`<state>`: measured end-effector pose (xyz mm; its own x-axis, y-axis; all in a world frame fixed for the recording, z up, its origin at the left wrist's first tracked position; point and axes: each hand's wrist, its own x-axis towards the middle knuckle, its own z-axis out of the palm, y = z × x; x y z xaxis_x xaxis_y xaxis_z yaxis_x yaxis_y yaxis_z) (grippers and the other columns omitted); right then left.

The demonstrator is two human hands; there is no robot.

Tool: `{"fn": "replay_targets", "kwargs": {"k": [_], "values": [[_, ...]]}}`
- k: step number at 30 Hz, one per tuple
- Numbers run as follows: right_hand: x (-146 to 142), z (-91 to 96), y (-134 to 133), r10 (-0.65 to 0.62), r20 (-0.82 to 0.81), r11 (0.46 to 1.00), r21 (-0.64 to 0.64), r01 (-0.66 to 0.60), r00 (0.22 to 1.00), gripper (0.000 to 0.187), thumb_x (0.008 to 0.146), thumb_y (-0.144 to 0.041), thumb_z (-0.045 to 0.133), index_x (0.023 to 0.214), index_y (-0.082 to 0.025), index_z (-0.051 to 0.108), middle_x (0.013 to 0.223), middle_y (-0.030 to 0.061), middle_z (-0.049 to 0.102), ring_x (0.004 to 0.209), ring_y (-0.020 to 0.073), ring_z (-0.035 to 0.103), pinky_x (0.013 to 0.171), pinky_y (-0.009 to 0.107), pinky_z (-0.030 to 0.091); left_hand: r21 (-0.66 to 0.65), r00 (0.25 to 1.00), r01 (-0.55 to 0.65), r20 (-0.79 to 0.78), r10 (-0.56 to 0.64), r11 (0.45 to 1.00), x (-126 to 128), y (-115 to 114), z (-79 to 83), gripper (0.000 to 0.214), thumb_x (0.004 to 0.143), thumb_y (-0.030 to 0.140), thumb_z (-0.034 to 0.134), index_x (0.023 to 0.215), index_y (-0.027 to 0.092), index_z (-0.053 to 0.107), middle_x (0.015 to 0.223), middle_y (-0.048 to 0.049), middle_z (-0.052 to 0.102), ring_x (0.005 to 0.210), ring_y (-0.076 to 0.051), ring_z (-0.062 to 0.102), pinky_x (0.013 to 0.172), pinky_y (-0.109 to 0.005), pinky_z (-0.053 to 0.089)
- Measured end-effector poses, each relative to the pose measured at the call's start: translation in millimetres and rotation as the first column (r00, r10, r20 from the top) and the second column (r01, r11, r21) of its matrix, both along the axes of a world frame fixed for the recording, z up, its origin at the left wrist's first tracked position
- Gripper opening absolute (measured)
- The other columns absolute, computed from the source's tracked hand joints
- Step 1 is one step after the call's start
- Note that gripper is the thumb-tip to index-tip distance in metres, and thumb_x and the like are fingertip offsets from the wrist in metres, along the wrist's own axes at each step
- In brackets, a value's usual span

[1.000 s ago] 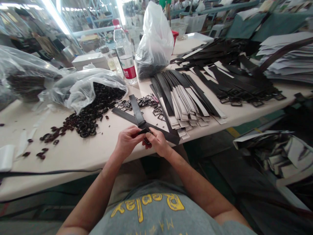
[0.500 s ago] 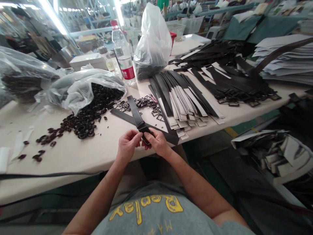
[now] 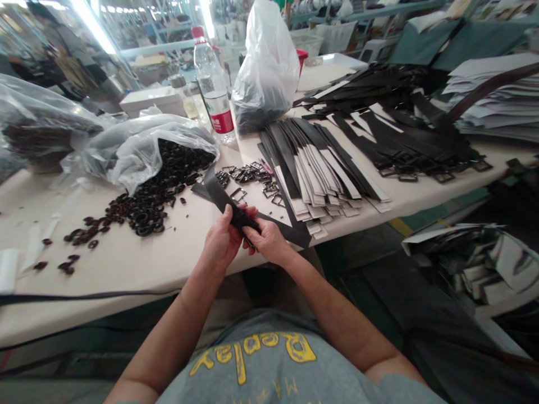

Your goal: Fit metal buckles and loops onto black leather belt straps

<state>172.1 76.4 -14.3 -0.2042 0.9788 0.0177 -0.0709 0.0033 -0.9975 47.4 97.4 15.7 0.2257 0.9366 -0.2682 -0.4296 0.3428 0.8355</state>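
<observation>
A black strap (image 3: pixel 219 192) is held in both hands over the table's front edge, its free end curving up and away to the left. My left hand (image 3: pixel 219 240) is closed around the strap's middle, thumb on top. Gripping its near end is my right hand (image 3: pixel 269 241), whose fingers hide most of that end. Another black strap (image 3: pixel 290 231) lies flat on the table beneath and behind the hands. Just beyond are loose metal buckles (image 3: pixel 252 175). To the left, small dark loops (image 3: pixel 145 216) spill from a clear plastic bag (image 3: pixel 137 160).
Black and white strips (image 3: pixel 314 168) lie fanned to the right, with buckled straps (image 3: pixel 400 148) farther over. A water bottle (image 3: pixel 217 98) and a white plastic bag (image 3: pixel 267 73) stand behind. White sheets (image 3: pixel 492 90) are stacked far right; a filled container (image 3: pixel 480 269) sits below the table.
My left hand has shifted from a fingertip pinch near the strap's buckle end to a grip farther up. The strap's far end now bends to the left.
</observation>
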Motion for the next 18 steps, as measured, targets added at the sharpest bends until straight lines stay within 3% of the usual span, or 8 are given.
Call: {"fn": "replay_targets", "kwargs": {"k": [4,9,14,18], "values": [[-2,2.1,0,-0.028,0.048,1.0,-0.005,0.028,0.998,0.017,0.09,-0.034,0.056,0.084,-0.018,0.055,0.057,-0.0031,0.062,0.039,0.0109,0.056,0.036,0.017,0.041,0.054,1.0,0.0,-0.021,0.002,0.999,2,-4,-1.1,0.045,0.078,0.054,0.072,0.102,0.018,0.062,0.101,-0.0075,0.074,0.046,-0.013,0.057,0.03,-0.027,0.043],[0,3.2,-2,-0.04,0.054,0.998,0.045,0.038,0.998,0.018,0.092,-0.034,0.055,0.084,-0.018,0.055,0.058,-0.0026,0.061,0.04,0.0118,0.057,0.036,0.018,0.042,0.118,0.991,0.013,-0.134,0.003,0.993,5,-9,-6.4,0.043,0.077,0.051,0.074,0.1,0.017,0.064,0.109,-0.0093,0.074,0.043,-0.009,0.052,0.031,-0.024,0.042],[4,-1.1,-5,-0.018,0.013,0.995,0.099,0.016,1.0,0.022,0.095,-0.039,0.057,0.088,-0.018,0.058,0.059,-0.0029,0.06,0.043,0.0126,0.058,0.039,0.019,0.045,0.177,0.979,0.142,-0.169,-0.112,0.974,-1,-12,-15.1,0.044,0.084,0.053,0.068,0.111,0.018,0.069,0.077,-0.003,0.07,0.042,-0.009,0.049,0.036,-0.023,0.043],[7,-6.0,-6,0.002,0.001,0.999,0.053,-0.003,1.0,0.027,0.096,-0.036,0.06,0.114,-0.016,0.06,0.062,-0.0044,0.059,0.045,0.0129,0.058,0.041,0.02,0.047,0.179,0.955,0.236,-0.227,-0.193,0.955,-7,-11,-23.7,0.054,0.089,0.057,0.059,0.124,0.016,0.067,0.064,-0.0017,0.064,0.047,-0.013,0.054,0.041,-0.024,0.046]]}}
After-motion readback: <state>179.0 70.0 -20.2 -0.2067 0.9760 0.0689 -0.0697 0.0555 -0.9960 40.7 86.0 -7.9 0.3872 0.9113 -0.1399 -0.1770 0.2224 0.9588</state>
